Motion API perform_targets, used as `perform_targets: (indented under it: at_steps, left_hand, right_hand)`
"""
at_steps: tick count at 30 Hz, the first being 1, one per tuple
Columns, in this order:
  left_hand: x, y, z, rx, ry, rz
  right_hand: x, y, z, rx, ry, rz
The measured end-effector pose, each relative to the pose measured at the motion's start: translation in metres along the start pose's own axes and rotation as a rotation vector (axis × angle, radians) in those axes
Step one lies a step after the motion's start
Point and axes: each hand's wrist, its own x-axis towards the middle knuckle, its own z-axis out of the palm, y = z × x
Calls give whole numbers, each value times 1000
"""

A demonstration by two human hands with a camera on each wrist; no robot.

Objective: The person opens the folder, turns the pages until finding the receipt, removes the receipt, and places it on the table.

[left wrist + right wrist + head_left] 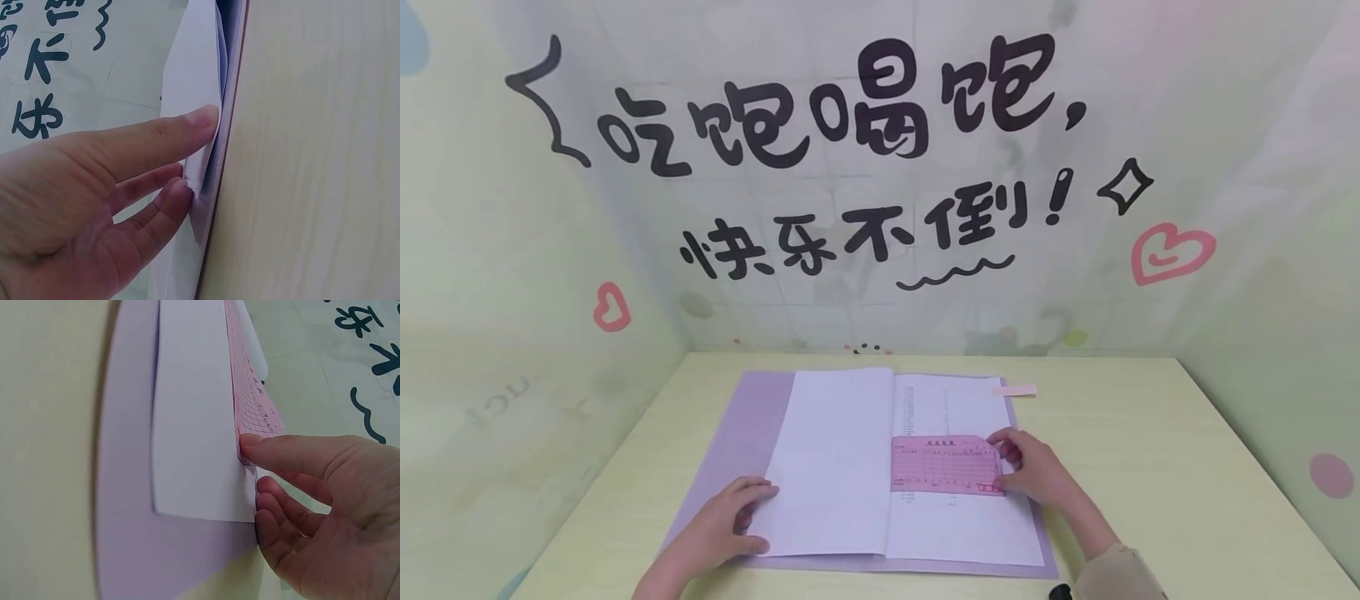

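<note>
A purple folder (715,467) lies spread on the table with white pages in it. The left page (831,467) is blank in the head view; the right page (962,533) carries printed columns. Across the right page lies a pink printed receipt slip (943,467). My right hand (1037,471) holds the slip's right edge, index finger at the upper corner and thumb (253,442) at the lower one. My left hand (722,529) rests on the left page's outer edge, thumb (203,119) and fingertips touching the paper. Whatever lies beneath the slip is hidden.
A pale pink tab (1018,390) sticks out at the right page's top corner. A small black object (1060,592) stands at the table's front edge near the right sleeve (1120,575). Printed screens (880,317) enclose the wooden table (1157,467) at the back and sides.
</note>
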Motion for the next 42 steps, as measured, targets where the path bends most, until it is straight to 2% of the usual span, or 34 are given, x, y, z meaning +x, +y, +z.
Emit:
perform_targets:
  at_steps: [4,11,17,23,31,42]
  left_hand:
    - [-1,0,0,5,-1,6]
    - [1,-1,-1,-67,-27,5]
    - [0,1,-2,-53,-26,-1]
    - [0,3,-2,-69,-31,-4]
    - [0,4,-2,-38,-27,-4]
    - [1,2,-1,-68,-26,12]
  right_hand:
    - [1,-1,1,36,-7,7]
    - [1,-5,-4,114,14,14]
    - [-1,-9,-9,155,19,21]
    - [-3,-10,-10,151,28,24]
    - [-4,-7,-13,167,36,22]
    - [-7,3,-31,149,69,-8]
